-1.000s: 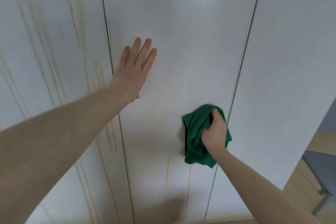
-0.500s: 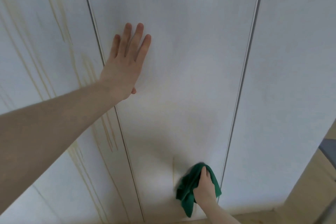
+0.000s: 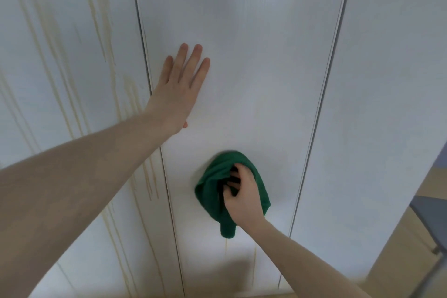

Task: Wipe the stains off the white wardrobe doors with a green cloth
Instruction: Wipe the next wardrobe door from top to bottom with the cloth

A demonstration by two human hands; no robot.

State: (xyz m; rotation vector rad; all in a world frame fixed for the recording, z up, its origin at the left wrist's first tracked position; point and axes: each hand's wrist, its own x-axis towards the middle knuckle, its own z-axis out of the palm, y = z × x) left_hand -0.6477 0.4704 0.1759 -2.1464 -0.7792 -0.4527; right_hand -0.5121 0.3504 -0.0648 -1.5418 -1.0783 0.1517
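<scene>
Middle wardrobe door (image 3: 254,43): landmark panel, white. Left hand (image 3: 177,91): fingers straight, palm flat against this door near its left edge. Right hand (image 3: 243,197): below left hand, fingers curled into green cloth (image 3: 210,185), bunched and pressed on same door. Yellowish stains (image 3: 96,19): streaked down door left of landmark; fainter drips (image 3: 254,261) below cloth.

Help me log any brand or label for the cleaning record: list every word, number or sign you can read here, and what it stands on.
None: no text, number or sign can be read anywhere.
The green cloth, gripped by the right hand, shows no tag or print.
The middle wardrobe door, where the left hand presses flat, bears only faint stains.
The left wardrobe door bears only yellowish streaks.
</scene>
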